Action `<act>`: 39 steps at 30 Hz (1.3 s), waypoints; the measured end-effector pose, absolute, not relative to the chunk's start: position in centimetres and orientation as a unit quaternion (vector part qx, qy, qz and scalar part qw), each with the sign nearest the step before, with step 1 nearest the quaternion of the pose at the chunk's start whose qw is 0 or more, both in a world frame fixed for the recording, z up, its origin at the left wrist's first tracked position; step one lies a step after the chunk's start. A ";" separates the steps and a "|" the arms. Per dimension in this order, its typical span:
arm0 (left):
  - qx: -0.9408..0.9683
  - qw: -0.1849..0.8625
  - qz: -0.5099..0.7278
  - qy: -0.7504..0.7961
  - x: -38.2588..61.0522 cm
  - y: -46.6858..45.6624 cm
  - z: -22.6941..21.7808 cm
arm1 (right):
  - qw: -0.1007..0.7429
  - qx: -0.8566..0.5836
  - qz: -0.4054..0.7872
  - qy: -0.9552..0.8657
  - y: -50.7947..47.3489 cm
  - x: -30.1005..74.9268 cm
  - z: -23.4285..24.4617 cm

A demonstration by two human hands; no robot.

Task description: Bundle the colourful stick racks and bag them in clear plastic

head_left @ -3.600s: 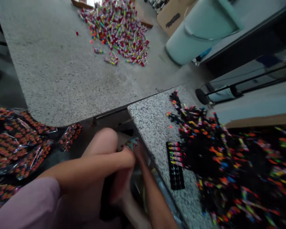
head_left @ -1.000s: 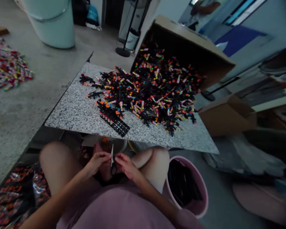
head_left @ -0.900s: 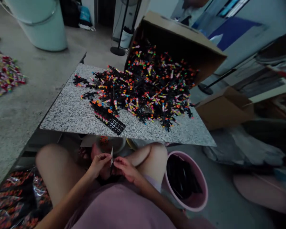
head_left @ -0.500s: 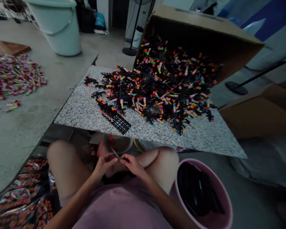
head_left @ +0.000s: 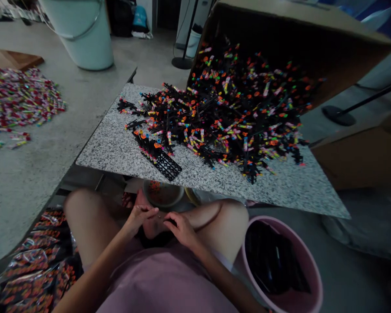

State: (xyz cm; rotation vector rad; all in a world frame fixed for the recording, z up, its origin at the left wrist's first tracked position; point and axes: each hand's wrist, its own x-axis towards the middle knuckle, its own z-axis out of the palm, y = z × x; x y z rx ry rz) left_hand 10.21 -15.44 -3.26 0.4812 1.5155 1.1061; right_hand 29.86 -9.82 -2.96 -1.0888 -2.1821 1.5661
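Note:
My left hand (head_left: 140, 218) is above my lap with thumb and forefinger pressed together; whatever is between them is too small to make out. A short gap to the right, my right hand (head_left: 180, 227) has its fingers curled in, with a dark spot at the fingertips that I cannot name. Beyond the hands, on the speckled tabletop (head_left: 107, 150), lies a black lattice rack (head_left: 170, 168) with several small black pieces with orange and coloured tips (head_left: 148, 145) standing in its far part. Behind it spreads a large heap of black pieces with bright tubes (head_left: 221, 117).
The heap spills from a tipped cardboard box (head_left: 313, 21). A round basin (head_left: 179, 201) with small orange bits sits under the table edge. A pink bucket (head_left: 317, 282) holding black items stands at right. Filled clear bags (head_left: 29, 278) lie at left; a pale bucket (head_left: 94, 52) stands behind.
The thin pointed light-coloured thing between my hands no longer shows. My hands have moved slightly apart. The view has shifted a little.

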 end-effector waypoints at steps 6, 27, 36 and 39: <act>0.140 0.481 0.515 0.696 4.6 -16.8 -3.4 | 0.048 -0.409 0.723 -0.555 -8.9 30.7 -4.2; 0.128 0.596 0.537 0.584 12.9 -15.8 -2.3 | -0.082 -0.128 0.963 -0.222 -10.9 29.9 -3.3; 0.099 0.387 0.567 0.720 4.0 -19.8 -4.3 | 0.091 -0.458 0.708 -0.530 -6.6 32.7 -5.8; 0.131 0.358 0.556 0.739 4.8 -21.6 -5.0 | 0.086 -0.385 0.623 -0.676 -5.5 31.5 -6.1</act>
